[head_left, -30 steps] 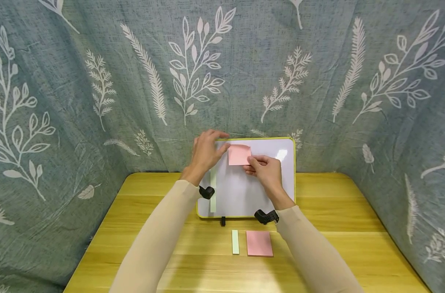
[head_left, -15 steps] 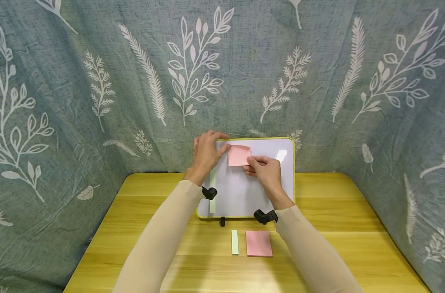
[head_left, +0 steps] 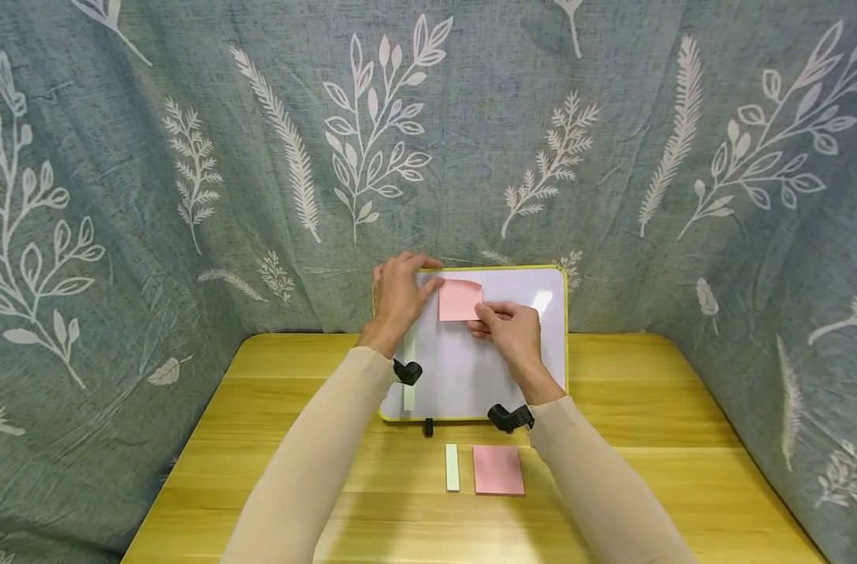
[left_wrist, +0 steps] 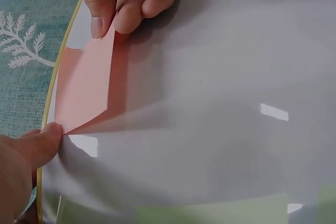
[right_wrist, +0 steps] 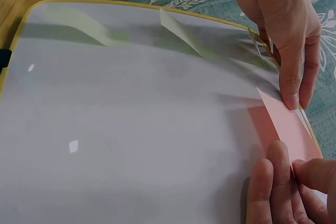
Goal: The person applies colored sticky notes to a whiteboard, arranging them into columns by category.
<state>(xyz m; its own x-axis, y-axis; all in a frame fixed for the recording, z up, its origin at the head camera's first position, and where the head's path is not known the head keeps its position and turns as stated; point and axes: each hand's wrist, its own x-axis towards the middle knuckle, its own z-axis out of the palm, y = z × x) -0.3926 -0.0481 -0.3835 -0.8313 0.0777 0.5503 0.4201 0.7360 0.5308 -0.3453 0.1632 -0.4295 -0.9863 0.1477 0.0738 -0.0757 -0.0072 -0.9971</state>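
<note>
A pink sticky note [head_left: 460, 301] lies against the top of a yellow-edged whiteboard [head_left: 450, 368], its lower part lifted off the surface in the wrist views. My left hand [head_left: 396, 294] grips the board's upper left edge, thumb in front at the note's corner and other fingers reaching behind the edge. With thumb and index finger, my right hand [head_left: 515, 333] pinches the note's lower right corner; its remaining fingers sit close to the board. Pale green sticky strips [right_wrist: 79, 24] run along the board's left side, partly hidden by my left arm in the head view.
On the wooden table [head_left: 612, 462], in front of the board, lie a pink sticky-note pad [head_left: 499, 470] and a narrow pale green pad [head_left: 453, 468]. A small black foot [head_left: 428, 428] shows under the board. Patterned cloth [head_left: 464, 157] hangs behind and at both sides.
My left wrist and forearm have shifted slightly to the right, while the fingers keep their place. The note and my right hand have barely moved.
</note>
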